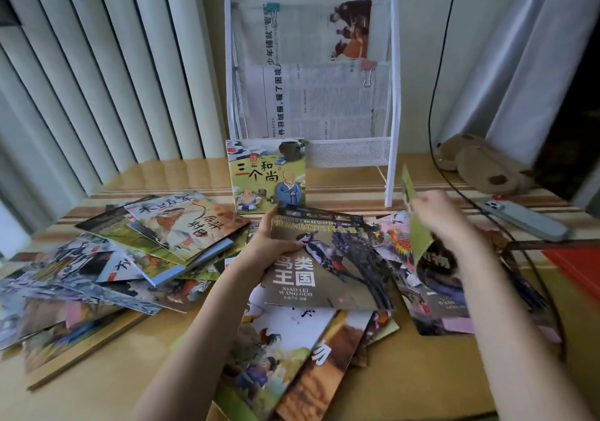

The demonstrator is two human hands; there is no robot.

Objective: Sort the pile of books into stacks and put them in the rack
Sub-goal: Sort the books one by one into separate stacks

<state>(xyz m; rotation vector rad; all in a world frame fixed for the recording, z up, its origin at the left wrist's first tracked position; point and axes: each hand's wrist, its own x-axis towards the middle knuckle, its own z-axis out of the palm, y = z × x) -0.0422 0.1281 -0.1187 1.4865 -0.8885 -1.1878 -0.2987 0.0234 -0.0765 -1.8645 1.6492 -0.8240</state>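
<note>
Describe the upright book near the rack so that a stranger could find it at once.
Start at the white wire rack by the wall. At its lower left corner one green book stands upright, showing cartoon monks. Every other book around it lies flat in loose piles or is held.

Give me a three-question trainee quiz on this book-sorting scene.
1. True or false: the left hand holds the bird book.
2. What stands upright against the rack: A) monk book B) phone C) plush toy?
3. What does the right hand grip?

Key: 1 true; 2 A; 3 a green book, lifted and tilted.
</note>
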